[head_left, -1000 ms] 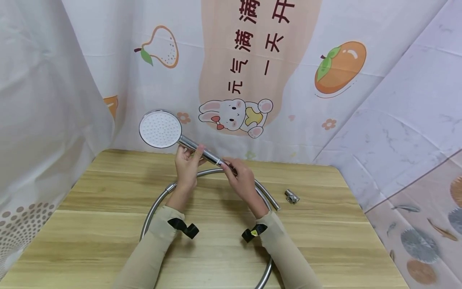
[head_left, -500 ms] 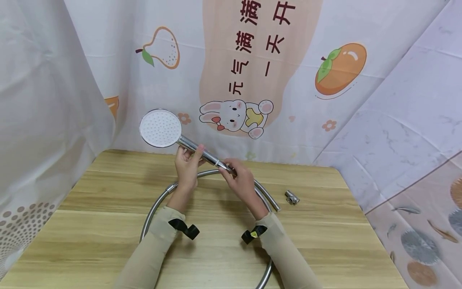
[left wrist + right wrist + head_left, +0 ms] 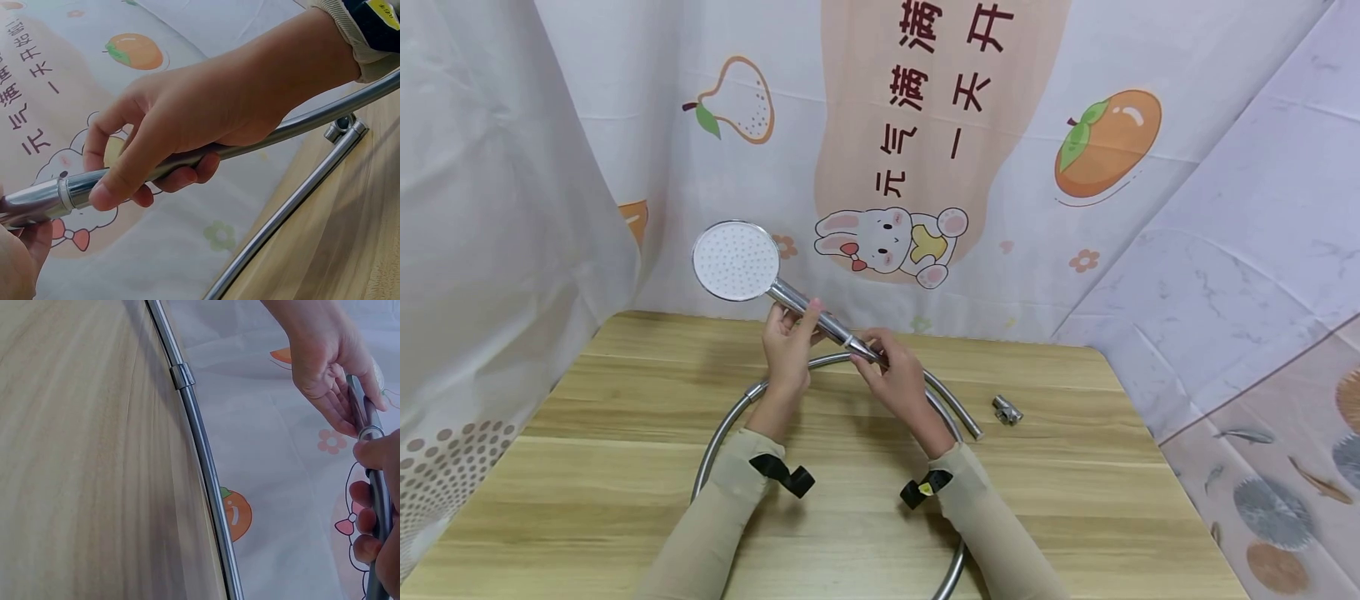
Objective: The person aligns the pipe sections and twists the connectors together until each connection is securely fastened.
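A chrome hand shower (image 3: pixel 736 260) with a round white spray face is held slanted above the table, its face toward the head camera. My left hand (image 3: pixel 787 358) holds its handle (image 3: pixel 831 325), thumb on the near side. At the handle's lower end, my right hand (image 3: pixel 897 379) grips the end of a metal shower hose, thumb and fingers around its chrome nut (image 3: pixel 81 186). A pale ring (image 3: pixel 65 195) shows where handle and nut meet; whether the threads are engaged is hidden. The hose (image 3: pixel 722 433) loops over the table beneath both arms.
A small chrome fitting (image 3: pixel 1007 409) lies on the wooden table (image 3: pixel 1075 500), right of the hose's other end (image 3: pixel 974 432). A printed curtain (image 3: pixel 1000 275) hangs just behind the table's back edge, with more cloth at both sides.
The spray head has risen slightly and shifted a little right. My right thumb and fingers have moved slightly left around the hose nut. My left hand stays on the handle.
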A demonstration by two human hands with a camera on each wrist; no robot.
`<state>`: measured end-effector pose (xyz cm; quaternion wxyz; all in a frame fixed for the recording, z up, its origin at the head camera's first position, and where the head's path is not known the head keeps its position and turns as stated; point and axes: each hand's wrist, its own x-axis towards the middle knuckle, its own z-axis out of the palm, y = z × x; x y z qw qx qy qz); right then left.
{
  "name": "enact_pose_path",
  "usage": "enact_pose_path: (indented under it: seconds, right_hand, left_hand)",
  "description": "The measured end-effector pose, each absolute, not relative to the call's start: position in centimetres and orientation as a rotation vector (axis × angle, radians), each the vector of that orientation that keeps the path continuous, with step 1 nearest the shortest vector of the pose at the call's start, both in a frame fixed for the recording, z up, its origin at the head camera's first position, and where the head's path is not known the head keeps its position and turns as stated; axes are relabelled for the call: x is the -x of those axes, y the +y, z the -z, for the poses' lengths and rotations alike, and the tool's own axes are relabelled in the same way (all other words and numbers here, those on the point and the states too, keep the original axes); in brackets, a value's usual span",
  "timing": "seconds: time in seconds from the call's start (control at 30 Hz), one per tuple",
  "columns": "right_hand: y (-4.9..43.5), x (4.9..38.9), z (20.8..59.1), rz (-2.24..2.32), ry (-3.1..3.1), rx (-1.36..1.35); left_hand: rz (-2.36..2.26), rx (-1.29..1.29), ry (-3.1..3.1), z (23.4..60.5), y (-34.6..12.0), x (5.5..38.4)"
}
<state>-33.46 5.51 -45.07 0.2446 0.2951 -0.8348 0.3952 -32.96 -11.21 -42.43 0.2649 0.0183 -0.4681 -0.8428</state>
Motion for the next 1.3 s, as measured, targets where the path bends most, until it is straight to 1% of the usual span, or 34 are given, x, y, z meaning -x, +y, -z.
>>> enact_pose_path:
  seconds: [0.17,1.03,1.3]
  right_hand:
    - [5.56,33.45,45.10,-1.088,-2.245,-0.776]
    - [5.91,33.55,45.04,-1.064,-2.201,-0.850]
    - [5.88,33.50,44.97,-1.063,-2.212,-0.835]
  left_hand:
    - [2.281,-0.041,-1.249,42.41,-10.88,33.02]
    - [2.274,-0.021,-1.232,42.67,-10.67,32.99]
    - [2.275,-0.020,-1.226,42.69,-10.59,32.92]
